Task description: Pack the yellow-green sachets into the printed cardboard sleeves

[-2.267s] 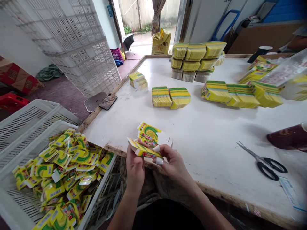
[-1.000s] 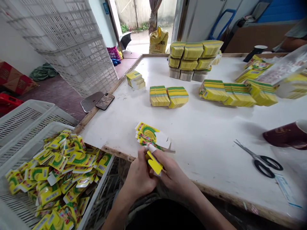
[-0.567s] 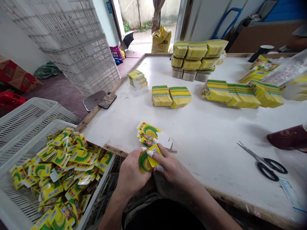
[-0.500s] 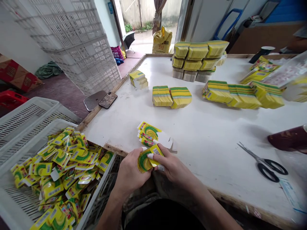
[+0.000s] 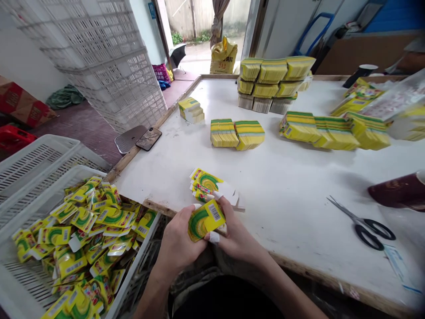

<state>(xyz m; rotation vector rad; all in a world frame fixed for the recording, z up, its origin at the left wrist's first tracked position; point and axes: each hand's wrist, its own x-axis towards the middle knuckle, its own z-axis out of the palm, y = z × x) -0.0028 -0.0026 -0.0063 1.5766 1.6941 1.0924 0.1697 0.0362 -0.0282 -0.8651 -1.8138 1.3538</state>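
Note:
A small yellow and green carton [image 5: 206, 219] with a barcode is held between both hands above the table's near edge. My left hand [image 5: 181, 239] grips its left end, fingers partly hidden beneath it. My right hand [image 5: 234, 230] closes on the right end, with white wrapping on some fingertips. Just beyond the hands, a short fanned pile of flat cartons [image 5: 210, 181] lies on the table, white flaps pointing right. To the left, a white plastic crate [image 5: 86, 172] is heaped with folded yellow cartons [image 5: 114, 217].
Bundled carton stacks [image 5: 237, 134] stand mid-table, with a taller stack [image 5: 270, 82] behind. Scissors [image 5: 363, 223] and a dark red cup [image 5: 398, 191] lie at the right. A phone [image 5: 148, 138] rests on the left edge. Tall white crates [image 5: 99, 57] rise at the left.
My right thumb has moved off the carton's face to its lower edge, and the right fingers now sit along its far side. The barcode end shows more fully. The carton remains in both hands.

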